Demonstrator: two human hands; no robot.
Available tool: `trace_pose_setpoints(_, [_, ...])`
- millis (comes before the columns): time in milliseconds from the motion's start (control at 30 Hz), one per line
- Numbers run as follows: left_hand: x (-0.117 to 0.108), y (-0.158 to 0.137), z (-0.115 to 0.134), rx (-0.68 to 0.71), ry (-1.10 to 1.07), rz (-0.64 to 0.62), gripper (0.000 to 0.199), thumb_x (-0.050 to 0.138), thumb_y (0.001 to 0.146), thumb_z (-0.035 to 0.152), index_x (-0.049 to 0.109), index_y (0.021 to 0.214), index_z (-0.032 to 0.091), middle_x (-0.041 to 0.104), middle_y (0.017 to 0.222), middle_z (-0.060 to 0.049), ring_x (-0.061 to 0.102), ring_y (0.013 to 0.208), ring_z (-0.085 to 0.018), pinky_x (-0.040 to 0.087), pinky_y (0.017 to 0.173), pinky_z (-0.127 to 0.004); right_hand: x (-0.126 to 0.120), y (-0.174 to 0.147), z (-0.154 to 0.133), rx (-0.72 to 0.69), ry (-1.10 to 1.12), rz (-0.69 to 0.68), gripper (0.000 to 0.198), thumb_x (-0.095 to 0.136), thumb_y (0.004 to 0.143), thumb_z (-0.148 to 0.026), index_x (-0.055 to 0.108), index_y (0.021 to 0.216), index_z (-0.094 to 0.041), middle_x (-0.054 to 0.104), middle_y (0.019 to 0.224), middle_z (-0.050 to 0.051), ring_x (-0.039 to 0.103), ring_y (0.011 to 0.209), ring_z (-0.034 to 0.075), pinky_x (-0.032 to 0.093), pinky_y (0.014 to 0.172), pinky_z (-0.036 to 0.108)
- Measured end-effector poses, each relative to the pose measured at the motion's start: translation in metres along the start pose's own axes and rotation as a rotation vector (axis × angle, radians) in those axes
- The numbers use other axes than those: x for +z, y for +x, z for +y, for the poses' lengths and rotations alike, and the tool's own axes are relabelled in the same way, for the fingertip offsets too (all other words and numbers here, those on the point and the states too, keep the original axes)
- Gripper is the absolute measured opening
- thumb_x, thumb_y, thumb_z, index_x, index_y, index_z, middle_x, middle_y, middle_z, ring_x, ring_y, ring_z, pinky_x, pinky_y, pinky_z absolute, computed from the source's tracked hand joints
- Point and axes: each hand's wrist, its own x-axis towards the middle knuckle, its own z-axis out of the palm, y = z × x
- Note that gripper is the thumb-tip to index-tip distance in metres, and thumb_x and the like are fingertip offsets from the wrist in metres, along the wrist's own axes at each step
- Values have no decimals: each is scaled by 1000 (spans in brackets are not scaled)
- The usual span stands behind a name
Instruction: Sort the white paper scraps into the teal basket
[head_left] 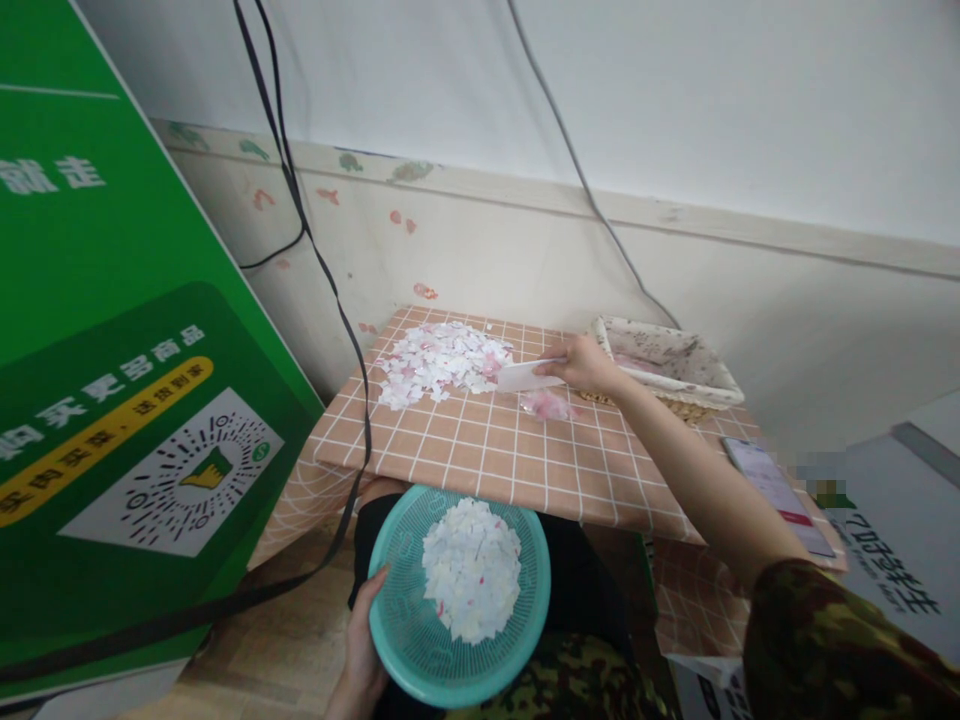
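Observation:
My left hand (364, 632) grips the rim of a round teal plastic basket (400, 655), which rests on my lap below the table edge. Inside the basket lies a heap of small white paper scraps (471, 570) with a few red bits. Over the table, my right hand (583, 366) pinches a flat white card (525, 376). The card's far end reaches the right side of a larger pile of white and pink paper scraps (439, 362). Close below the card is a small clear packet with pink contents (549, 405).
The table wears a brown checked cloth (480, 450). A lined wicker basket (675, 365) stands at its back right, and a phone (776, 490) lies on the right edge. Black cables (349, 330) hang in front of a green sign (97, 240) at left. A wall is behind.

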Motion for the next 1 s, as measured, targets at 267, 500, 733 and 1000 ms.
trace_pose_setpoints(267, [-2, 0, -1, -3, -20, 10, 16, 73, 61, 24, 73, 73, 14, 74, 69, -5, 66, 62, -22, 53, 65, -33, 13, 3, 6, 27, 206, -26, 25, 64, 77, -37, 75, 84, -16, 72, 74, 5, 63, 67, 17, 46, 58, 25])
trace_pose_setpoints(500, [-6, 4, -2, 10, 9, 4, 19, 73, 60, 28, 73, 74, 14, 74, 70, -5, 66, 63, -21, 52, 67, -33, 12, 8, 19, 36, 300, -109, 31, 65, 73, -41, 75, 85, -14, 71, 73, 5, 60, 63, 16, 45, 55, 24])
trace_pose_setpoints(733, [-4, 3, -2, 28, 24, 32, 20, 73, 58, 26, 73, 74, 14, 74, 70, -6, 66, 63, -23, 53, 67, -35, 15, 11, 23, 17, 311, -122, 30, 64, 73, -41, 75, 83, -15, 70, 72, 4, 60, 64, 15, 45, 58, 24])
trace_pose_setpoints(1000, [-7, 7, -2, -8, -4, 12, 19, 73, 59, 27, 73, 74, 14, 74, 70, -6, 67, 62, -22, 53, 66, -35, -4, 9, 30, 42, 311, -198, 27, 66, 70, -37, 76, 85, -17, 71, 74, 3, 62, 69, 17, 47, 64, 25])
